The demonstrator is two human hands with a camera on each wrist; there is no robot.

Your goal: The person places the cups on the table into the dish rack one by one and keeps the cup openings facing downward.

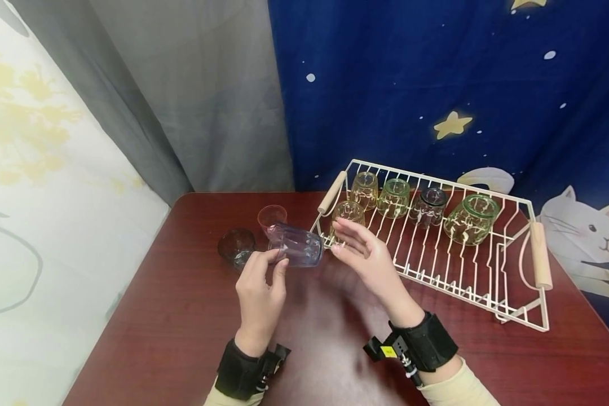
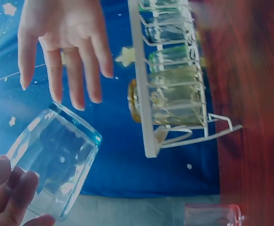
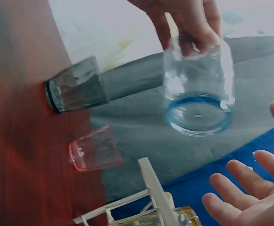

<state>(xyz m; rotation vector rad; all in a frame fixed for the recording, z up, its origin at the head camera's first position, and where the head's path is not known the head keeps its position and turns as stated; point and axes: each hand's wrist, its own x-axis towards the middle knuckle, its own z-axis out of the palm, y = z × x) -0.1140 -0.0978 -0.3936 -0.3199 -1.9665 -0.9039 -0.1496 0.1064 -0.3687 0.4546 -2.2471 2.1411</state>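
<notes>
A clear bluish drinking glass (image 1: 304,248) is tipped on its side above the table, its thick blue base (image 3: 199,115) toward the right hand. My left hand (image 1: 261,287) pinches it near the rim between thumb and fingers. Fingers spread, my right hand (image 1: 365,259) stands just off the base with nothing in its grasp; the left wrist view shows the fingertips close to the base. On the table beyond the left hand are a pink glass (image 3: 96,149) and a dark grey glass (image 3: 78,85), both upright.
A white wire dish rack (image 1: 451,288) with wooden handles (image 1: 540,256) fills the right side of the table. Several glasses stand upside down in it: yellow ones (image 1: 364,189), a green one (image 1: 395,197), a dark one (image 1: 430,206) and a larger green one (image 1: 472,220). Curtains hang behind.
</notes>
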